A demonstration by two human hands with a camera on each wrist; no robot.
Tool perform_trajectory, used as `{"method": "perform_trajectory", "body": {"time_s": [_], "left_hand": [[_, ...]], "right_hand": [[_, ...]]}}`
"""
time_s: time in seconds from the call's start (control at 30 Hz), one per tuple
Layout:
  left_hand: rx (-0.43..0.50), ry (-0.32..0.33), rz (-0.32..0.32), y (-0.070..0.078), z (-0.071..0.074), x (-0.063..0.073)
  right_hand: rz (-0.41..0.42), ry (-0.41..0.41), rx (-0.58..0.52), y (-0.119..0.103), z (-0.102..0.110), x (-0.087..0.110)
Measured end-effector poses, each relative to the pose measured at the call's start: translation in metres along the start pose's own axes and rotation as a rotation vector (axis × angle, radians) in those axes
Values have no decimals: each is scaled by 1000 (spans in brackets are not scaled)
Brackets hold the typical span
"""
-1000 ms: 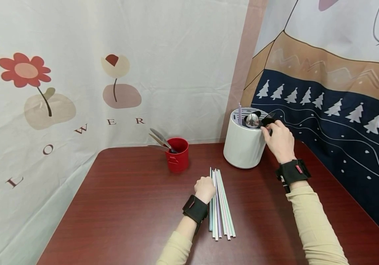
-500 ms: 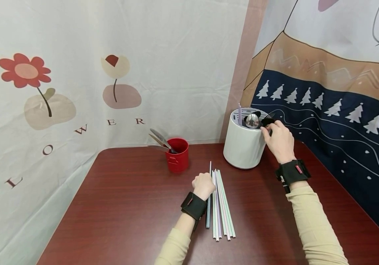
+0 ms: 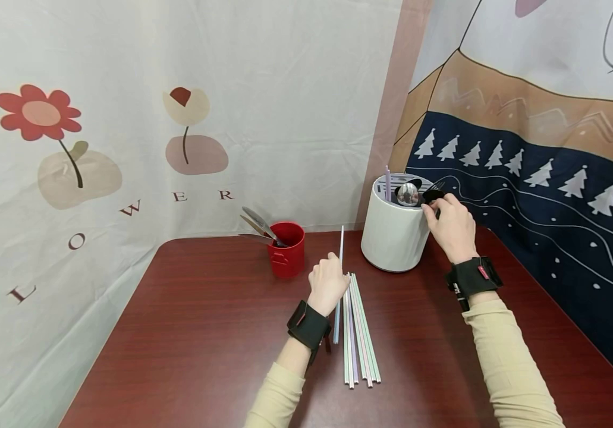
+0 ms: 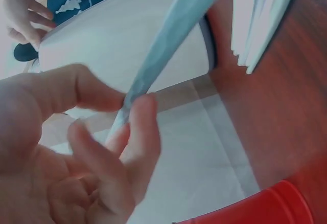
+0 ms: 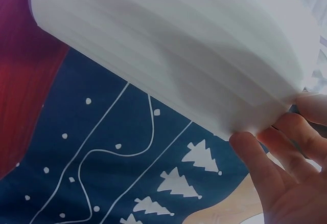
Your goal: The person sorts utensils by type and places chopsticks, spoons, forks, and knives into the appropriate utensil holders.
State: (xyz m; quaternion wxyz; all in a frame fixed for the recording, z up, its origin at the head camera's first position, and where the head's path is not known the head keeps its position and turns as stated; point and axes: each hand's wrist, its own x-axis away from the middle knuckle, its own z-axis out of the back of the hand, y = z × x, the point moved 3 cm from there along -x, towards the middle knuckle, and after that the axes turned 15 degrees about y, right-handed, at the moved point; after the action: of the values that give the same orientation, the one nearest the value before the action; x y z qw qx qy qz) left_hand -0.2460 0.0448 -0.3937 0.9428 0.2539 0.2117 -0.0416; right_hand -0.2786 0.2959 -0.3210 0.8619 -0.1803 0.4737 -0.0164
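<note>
The reddish-brown wood-grain surface (image 3: 204,339) has rounded far corners. Near its far edge stand a red cup (image 3: 287,263) and, to the right, a white utensil holder (image 3: 393,239). Pastel chopsticks (image 3: 367,333) lie loosely fanned closer in.

There is one white holder (image 3: 394,238) on one table (image 3: 204,321). Inside the holder, two purple sticks (image 3: 387,185), one silver spoon (image 3: 407,195) and one fork (image 3: 437,186) can be counted; the black pieces (image 3: 433,195) there are too covered for a sure number. To the left of the holder stands one red cup (image 3: 290,261) with three metal utensils (image 3: 259,221). In front of the holder lie about seven loose sticks (image 3: 367,333), since they overlap. Two hands are present: the left hand (image 3: 329,288), before the holder, pinches what appears as one bluish stick (image 4: 171,40), and the right hand (image 3: 453,226) is at its rim.
</note>
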Motion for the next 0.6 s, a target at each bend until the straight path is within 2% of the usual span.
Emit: {"method": "perform_trajectory", "body": {"time_s": [0.13, 0.27, 0.43, 0.6], "left_hand": [[68, 61, 9, 4, 7, -4], [134, 138, -13, 9, 13, -7], [209, 232, -49, 15, 20, -10], [281, 335, -113, 25, 31, -12]], "right_hand": [[1, 2, 0, 1, 0, 0], [-1, 1, -2, 1, -1, 0], [-2, 2, -3, 2, -1, 0], [1, 7, -7, 2, -1, 0]]}}
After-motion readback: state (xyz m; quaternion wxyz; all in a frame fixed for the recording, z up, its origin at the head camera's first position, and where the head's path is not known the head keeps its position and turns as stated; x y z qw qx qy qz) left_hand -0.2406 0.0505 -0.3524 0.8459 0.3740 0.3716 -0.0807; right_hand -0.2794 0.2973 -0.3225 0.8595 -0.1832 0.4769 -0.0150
